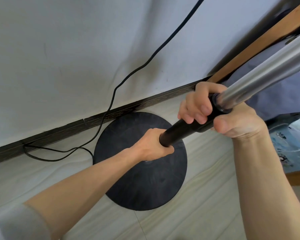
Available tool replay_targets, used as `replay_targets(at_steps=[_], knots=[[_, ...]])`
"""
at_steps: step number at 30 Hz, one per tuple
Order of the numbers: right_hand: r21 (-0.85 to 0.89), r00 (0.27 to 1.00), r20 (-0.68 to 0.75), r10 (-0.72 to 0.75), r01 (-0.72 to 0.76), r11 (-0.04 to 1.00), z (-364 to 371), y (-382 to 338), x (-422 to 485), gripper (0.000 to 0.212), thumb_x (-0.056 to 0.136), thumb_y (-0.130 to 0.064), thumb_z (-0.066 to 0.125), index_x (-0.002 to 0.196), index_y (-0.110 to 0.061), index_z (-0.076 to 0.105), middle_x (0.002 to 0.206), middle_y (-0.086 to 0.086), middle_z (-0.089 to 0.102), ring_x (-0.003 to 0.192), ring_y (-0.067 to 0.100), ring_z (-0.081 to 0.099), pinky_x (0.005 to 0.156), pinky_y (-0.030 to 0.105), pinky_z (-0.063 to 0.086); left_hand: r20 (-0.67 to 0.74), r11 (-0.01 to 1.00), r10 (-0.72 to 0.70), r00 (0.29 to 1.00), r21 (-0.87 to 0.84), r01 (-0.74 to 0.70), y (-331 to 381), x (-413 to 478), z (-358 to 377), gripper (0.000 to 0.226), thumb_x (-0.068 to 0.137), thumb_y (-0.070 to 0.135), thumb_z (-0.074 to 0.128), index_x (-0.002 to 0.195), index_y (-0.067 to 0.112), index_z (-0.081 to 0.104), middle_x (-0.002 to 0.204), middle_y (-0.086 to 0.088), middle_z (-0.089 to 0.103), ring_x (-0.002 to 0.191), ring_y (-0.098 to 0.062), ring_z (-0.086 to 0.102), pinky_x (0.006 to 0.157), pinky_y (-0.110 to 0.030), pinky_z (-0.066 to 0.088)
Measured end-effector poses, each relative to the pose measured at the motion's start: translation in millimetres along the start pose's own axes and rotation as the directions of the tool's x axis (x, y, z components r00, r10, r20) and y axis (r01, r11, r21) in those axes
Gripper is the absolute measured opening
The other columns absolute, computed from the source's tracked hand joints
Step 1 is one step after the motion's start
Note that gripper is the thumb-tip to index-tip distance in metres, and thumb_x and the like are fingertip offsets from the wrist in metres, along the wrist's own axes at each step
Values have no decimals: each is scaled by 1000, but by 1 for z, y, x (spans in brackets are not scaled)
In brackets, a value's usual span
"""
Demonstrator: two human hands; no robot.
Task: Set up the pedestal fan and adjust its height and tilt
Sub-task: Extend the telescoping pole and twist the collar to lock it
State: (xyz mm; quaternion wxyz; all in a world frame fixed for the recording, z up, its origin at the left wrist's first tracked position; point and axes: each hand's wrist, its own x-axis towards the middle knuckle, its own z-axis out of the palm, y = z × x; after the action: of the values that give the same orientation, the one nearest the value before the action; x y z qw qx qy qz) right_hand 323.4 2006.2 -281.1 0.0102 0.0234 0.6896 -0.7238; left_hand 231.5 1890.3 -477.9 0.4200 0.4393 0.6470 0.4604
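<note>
A person's left hand (pixel 151 146) is wrapping tightly around the lower black tube (pixel 178 130) of a pedestal fan stand, just above its round black base (pixel 145 184), which is sitting on the pale tiled floor (pixel 189 213) beside the dark skirting board (pixel 59 132); the right hand (pixel 220 113) is clenching the black height collar (pixel 215 108) where the chrome inner pole (pixel 267 75) is emerging toward the upper right; a black power cord (pixel 128 75) is trailing down the white wall (pixel 76 49) and looping on the floor beside the base.
</note>
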Motion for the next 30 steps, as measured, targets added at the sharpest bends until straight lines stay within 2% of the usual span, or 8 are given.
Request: replay_targets(at_steps=[3,7,16,18,21,23,27,30], knots=[[-79,961,-258,-97,79,994,15,7,4,28,74,-26,85,64,-24,58,57,-7,56,57,25,51,56,47,40,-191,995,91,977,-25,-98,-6,-3,14,20,70,34,65,59,45,52,51,18,54,43,-5,48,44,-21,39],[-92,777,-576,-254,248,964,39,18,9,21,80,-10,63,60,-11,55,48,0,54,44,22,51,53,31,46,-319,991,128,939,3,-134,-5,-1,23,15,71,43,64,67,53,54,60,24,59,49,-8,55,49,-27,47],[-289,434,-828,-356,213,933,59,26,15,38,88,-8,60,55,-28,61,46,-6,57,48,28,51,58,41,47,-332,996,83,940,6,-86,3,-3,25,9,65,52,58,70,58,54,60,27,59,53,-7,57,52,-26,47],[-271,485,-804,-343,214,938,55,23,13,30,83,-10,63,57,-25,60,48,-5,58,50,27,51,57,43,45,-337,997,78,938,3,-82,6,-4,24,10,65,50,59,68,58,54,58,27,58,52,-5,56,51,-24,43],[-195,804,-569,-173,73,978,26,7,1,20,74,-14,75,66,-18,58,59,-2,62,61,29,55,55,53,40,-327,996,83,941,-4,-90,9,-5,22,14,66,47,60,66,60,53,55,30,55,50,0,54,50,-16,36],[-190,942,-334,-41,-24,981,8,-6,-3,25,72,-29,86,70,-21,63,70,-3,66,75,32,62,65,57,46,-323,995,96,942,3,-101,10,-5,21,13,65,49,58,67,61,53,56,31,55,51,2,54,50,-15,35],[-90,978,-210,4,-23,996,2,-11,0,24,77,-40,83,69,-25,67,67,-3,65,76,27,68,72,42,50,-318,996,82,945,-1,-86,4,-3,24,5,65,50,59,64,51,54,54,24,57,50,-4,54,52,-23,42],[-5,940,-328,-94,98,995,18,2,4,22,76,-17,72,58,-24,62,53,-4,56,52,18,55,60,33,42,-330,996,85,940,1,-89,1,-2,25,14,66,49,61,63,41,50,53,17,55,51,-6,56,51,-29,49]])
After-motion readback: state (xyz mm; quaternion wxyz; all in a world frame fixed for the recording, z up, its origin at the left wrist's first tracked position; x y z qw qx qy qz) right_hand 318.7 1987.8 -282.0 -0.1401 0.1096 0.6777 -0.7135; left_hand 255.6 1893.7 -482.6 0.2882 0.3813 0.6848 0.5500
